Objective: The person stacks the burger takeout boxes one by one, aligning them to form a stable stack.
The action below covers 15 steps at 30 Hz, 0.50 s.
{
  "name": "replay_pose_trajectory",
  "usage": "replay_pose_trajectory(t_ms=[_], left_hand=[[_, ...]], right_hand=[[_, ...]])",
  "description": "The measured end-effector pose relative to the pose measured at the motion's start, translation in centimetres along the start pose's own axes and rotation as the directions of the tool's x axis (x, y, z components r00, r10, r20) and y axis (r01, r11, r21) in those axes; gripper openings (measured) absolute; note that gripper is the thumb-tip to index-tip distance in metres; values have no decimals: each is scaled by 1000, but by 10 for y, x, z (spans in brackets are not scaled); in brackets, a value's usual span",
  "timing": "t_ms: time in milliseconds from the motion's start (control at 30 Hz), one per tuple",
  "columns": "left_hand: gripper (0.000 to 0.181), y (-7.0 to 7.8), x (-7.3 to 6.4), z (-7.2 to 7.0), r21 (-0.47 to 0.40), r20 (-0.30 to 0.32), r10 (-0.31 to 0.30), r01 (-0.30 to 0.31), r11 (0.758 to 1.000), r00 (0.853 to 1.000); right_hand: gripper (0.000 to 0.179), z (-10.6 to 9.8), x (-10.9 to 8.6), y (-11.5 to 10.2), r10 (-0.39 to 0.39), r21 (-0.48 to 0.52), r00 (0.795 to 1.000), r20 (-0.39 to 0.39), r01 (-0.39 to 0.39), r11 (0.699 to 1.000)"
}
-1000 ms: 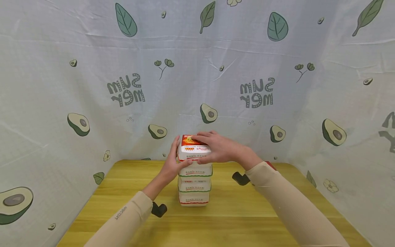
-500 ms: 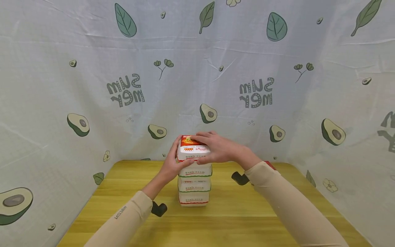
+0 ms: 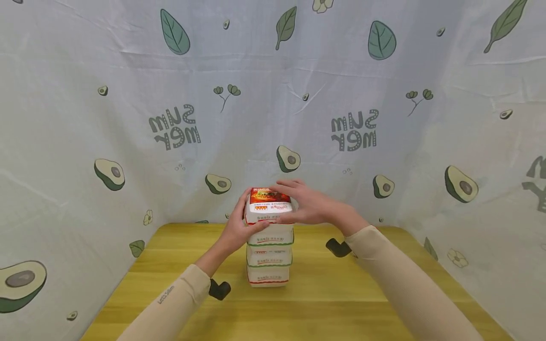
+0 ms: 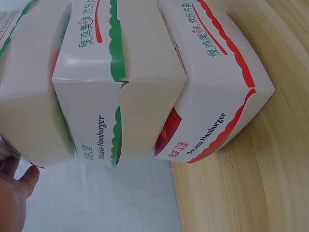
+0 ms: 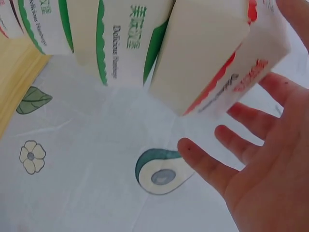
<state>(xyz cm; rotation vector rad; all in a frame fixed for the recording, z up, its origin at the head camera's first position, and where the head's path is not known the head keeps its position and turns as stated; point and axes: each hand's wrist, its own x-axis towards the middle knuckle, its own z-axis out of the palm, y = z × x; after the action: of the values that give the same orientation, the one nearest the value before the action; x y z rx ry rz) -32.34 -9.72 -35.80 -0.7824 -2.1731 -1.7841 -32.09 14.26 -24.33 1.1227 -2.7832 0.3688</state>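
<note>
A stack of several white paper hamburger boxes stands on the wooden table, some with red and some with green scalloped edging. The uppermost hamburger box (image 3: 267, 207) has a burger picture on its red lid and sits slightly askew. My left hand (image 3: 239, 227) grips it at the left, thumb across the front and fingers along the side. To the right, my right hand (image 3: 309, 203) has its fingers spread beside the lid; the right wrist view shows them apart, close to the box. The bottom box (image 4: 212, 82) rests on the table. My left fingertips are partly hidden.
The wooden table (image 3: 367, 293) extends around the stack. Behind and beside it hangs a pale cloth (image 3: 264, 113) printed with avocados and leaves. Dark wrist-worn gear (image 3: 219, 289) shows below my left sleeve, and a similar piece (image 3: 338, 247) by the right sleeve.
My right hand has shifted slightly right, uncovering more of the top box's lid. My left hand keeps its place, and the stack stands as before.
</note>
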Motion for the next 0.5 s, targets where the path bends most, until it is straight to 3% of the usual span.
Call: replay_pose_trajectory(t_ms=[200,500], left_hand=[[101,0,-4,1,1,9,-18,18,1000,1000],[100,0,4,2,5,16,-30,30,1000,999]], right_hand=[[73,-3,-15,14,44,42,996,-80,-41,998],[66,-5,-35,45,95,41,982,-163,-90,995]])
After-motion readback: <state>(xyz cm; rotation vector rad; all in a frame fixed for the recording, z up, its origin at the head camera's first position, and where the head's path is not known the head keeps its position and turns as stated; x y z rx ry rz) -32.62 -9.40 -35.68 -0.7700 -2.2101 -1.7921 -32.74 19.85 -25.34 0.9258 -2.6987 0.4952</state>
